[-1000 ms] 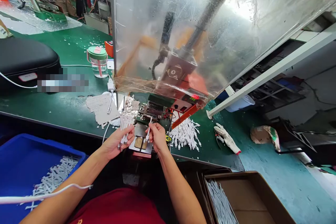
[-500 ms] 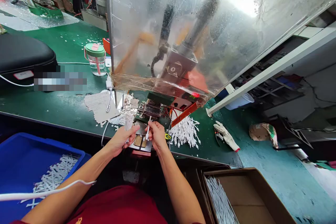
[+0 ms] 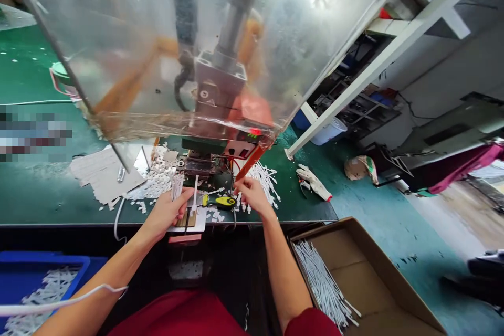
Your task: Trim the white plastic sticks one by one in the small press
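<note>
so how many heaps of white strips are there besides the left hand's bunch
3. One heap lies on the green bench beside the right hand, one in the blue bin lower left, one in the cardboard box lower right. Others may be hidden.

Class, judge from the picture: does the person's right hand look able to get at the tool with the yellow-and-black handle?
Probably yes: the tool lies close to the right hand, and nothing seems to block the way.
</note>
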The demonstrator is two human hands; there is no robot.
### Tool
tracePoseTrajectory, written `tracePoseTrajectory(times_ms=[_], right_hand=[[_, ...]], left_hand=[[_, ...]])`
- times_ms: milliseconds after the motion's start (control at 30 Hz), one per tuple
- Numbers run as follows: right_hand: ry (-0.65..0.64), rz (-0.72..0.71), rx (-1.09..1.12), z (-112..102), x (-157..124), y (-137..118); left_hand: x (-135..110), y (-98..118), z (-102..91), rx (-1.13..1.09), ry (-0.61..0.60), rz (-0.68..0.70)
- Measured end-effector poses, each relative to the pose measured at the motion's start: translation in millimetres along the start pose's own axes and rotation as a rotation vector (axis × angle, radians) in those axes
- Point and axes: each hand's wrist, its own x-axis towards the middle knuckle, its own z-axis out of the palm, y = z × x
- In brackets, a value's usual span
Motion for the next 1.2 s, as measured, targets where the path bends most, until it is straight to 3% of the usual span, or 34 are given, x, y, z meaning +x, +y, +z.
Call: tracePoseTrajectory(times_ms=[100, 233, 467, 600, 667, 733, 800, 867, 967, 1033, 1100, 1200], right_hand=[[0.297, 0.014, -0.398, -59, 33, 22], [0.428, 0.045, -0.546, -96, 78, 41], [0.511, 0.061, -0.550, -97, 110, 43], [0.622, -0.001, -0.466, -95, 98, 31], [0.668, -0.047, -0.240, -92, 80, 24], [0.656, -0.103, 0.161, -83, 54, 16], [0.555, -0.122, 0.537, -66, 23, 6], [0.390, -0.076, 0.699, -40, -8, -4], [0.096, 0.035, 0.740, 11, -42, -16], [-0.059, 0.079, 0.709, 45, -50, -23], [-0.131, 0.093, 0.683, 73, -48, -28], [-0.134, 0.087, 0.659, 97, -35, -35]], left_hand=[[2, -3, 1.0, -0.006, 0.004, 0.008], [3, -3, 3.3, -0.017, 0.011, 0.009], [0, 9, 4.3, -0.010, 0.037, 0.019], [-14, 11, -1.2, -0.026, -0.052, -0.011], [-23, 11, -6.3, -0.086, -0.108, -0.008], [-29, 12, -13.0, -0.173, -0.137, 0.008], [-32, 14, -20.0, -0.248, -0.154, 0.009], [-32, 15, -25.3, -0.294, -0.167, -0.002], [-32, 12, -28.0, -0.314, -0.176, -0.007], [-32, 8, -27.3, -0.280, -0.164, -0.002], [-32, 4, -26.4, -0.223, -0.138, 0.011], [-32, 1, -26.4, -0.161, -0.104, 0.036]])
